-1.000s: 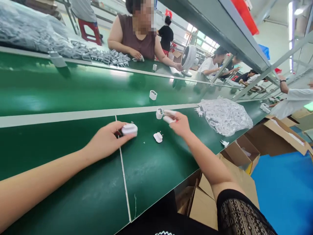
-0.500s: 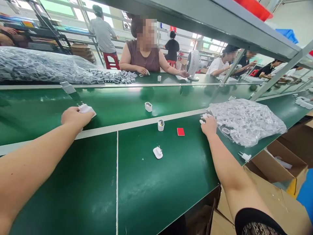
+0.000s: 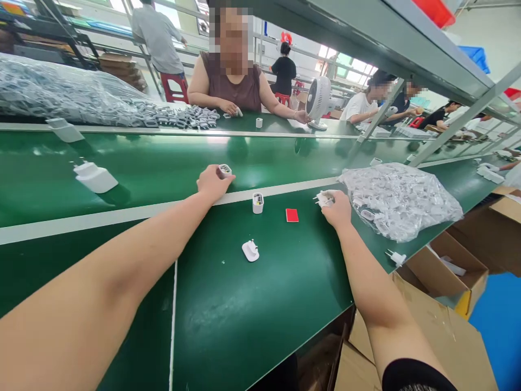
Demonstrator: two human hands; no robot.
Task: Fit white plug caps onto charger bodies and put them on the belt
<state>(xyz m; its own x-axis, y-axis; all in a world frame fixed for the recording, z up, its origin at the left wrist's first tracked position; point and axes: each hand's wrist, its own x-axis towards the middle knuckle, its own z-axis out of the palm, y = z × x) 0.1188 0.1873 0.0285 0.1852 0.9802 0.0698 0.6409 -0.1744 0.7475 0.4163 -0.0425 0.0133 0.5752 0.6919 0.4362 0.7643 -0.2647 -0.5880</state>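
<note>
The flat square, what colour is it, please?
The square is red on top; head view shows it.

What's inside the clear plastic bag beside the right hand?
Many small white pieces show through the clear plastic bag; whatever lies beneath the upper ones is covered and can't be seen.

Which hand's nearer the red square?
Right. The right hand is just right of the red square; the left hand is farther off to its left.
</note>
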